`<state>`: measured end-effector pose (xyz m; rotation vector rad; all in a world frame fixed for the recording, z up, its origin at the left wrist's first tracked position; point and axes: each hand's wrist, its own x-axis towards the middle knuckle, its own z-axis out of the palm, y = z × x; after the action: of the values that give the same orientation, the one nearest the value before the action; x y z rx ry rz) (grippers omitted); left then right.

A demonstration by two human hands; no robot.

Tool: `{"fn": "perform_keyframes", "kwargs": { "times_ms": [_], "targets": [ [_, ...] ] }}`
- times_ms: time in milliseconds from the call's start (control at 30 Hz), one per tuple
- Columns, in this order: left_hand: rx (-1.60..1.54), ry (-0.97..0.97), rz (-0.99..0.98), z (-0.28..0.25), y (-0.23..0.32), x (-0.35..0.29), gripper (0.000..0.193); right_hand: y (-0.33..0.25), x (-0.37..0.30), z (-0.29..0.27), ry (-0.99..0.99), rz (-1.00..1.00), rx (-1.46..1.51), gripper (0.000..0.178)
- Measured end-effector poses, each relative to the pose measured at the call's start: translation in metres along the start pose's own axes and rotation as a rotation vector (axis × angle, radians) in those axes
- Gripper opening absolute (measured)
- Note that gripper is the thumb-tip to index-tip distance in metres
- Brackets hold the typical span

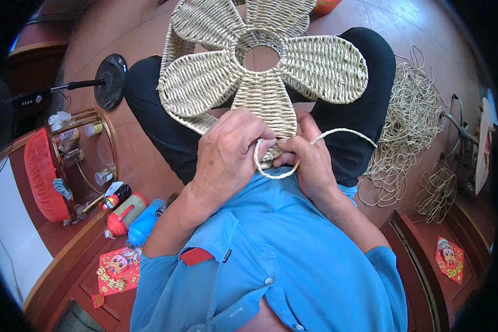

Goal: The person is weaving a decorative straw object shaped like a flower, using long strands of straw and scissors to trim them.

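A flower-shaped woven straw piece [193, 83] with wide petals and a round hole in its middle rests across my lap. Its lowest petal points toward me. At that petal's tip my left hand [227, 152] is closed, its fingers pinching the woven edge and the cord. Close beside it, my right hand [314, 166] pinches the twisted straw cord [343, 131] between thumb and fingers. The cord makes a loop hanging below my fingertips, and its free end sticks out to the right over my thigh. My fingers partly hide where cord and weave meet.
A tangled heap of straw cord [406, 116] lies on the floor at right, with a smaller coil [437, 191] nearer. At left stand a fan base [110, 82], a rack with a red basket [41, 174], and a thermos [124, 214] next to a blue bottle [144, 224].
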<state>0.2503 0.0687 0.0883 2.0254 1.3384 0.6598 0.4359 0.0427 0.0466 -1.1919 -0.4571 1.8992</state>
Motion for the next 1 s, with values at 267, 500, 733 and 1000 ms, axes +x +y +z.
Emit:
{"fn": "perform_keyframes", "kwargs": {
  "times_ms": [267,500,733,1000],
  "targets": [
    [-0.082,-0.083,-0.124,-0.01,0.003,0.001,0.021,-0.002,-0.002,-0.01,-0.084,-0.025,0.02,0.073],
    [-0.316,-0.074,-0.278,-0.035,0.003,0.01,0.033,-0.029,-0.045,-0.061,-0.009,0.076,0.039,0.051],
    [-0.161,-0.079,0.151,0.006,0.022,0.027,0.025,-0.083,-0.095,-0.143,0.38,-0.189,-0.287,0.024],
    [0.054,-0.17,0.311,0.026,0.023,0.034,0.021,-0.156,-0.126,-0.245,0.76,-0.782,-0.614,0.014]
  ]
}}
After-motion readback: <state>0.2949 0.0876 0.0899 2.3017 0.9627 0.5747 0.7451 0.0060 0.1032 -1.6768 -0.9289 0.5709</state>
